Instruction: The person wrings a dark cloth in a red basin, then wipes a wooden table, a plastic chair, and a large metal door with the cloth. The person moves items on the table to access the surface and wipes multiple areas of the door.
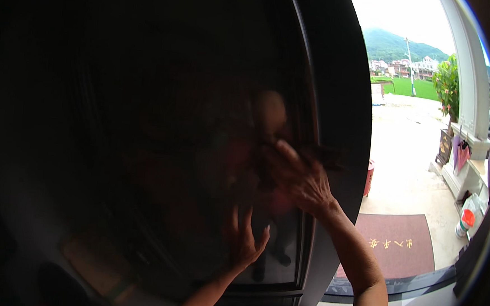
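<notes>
A dark, glossy door (338, 102) with raised moulding fills most of the view and faintly reflects hands and shapes. My right hand (302, 182) is against its panel near the right-hand moulding, fingers bent and pointing up and left. Something dark, perhaps a cloth, shows beneath the fingers and out past the knuckles; shadow hides its shape. Lower and to the left, my left hand (246, 240) has its fingers apart and raised at the door surface, with nothing in it. Whether its fingertips touch the door I cannot tell.
Beyond the door's right edge lies a brown doormat (396, 246) by the threshold (405, 286). Outside stand a white pillar (474, 71), hanging umbrellas (461, 154), a potted plant (448, 81), a bucket with an orange top (465, 222) and a red object (369, 177).
</notes>
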Motion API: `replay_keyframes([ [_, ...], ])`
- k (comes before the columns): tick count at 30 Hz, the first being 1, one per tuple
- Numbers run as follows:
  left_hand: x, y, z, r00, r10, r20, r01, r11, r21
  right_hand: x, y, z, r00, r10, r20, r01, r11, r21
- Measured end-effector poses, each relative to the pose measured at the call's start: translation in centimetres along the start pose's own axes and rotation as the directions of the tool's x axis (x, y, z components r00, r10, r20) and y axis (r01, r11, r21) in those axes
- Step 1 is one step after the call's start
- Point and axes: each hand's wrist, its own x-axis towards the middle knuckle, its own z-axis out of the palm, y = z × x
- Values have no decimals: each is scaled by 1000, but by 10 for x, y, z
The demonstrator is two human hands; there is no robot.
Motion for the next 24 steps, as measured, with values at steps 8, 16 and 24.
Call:
replay_keyframes([
  [8,48,-31,7,993,79,84,-101,942,321,90,30,-21,987,-18,-159,-5,990,-140],
  [16,40,-21,40,988,58,-141,-31,982,186,192,53,-24,920,62,-387,-166,956,-242],
  [24,40,-29,33,987,53,-151,-18,975,222,153,-33,4,976,-216,-9,216,975,44],
])
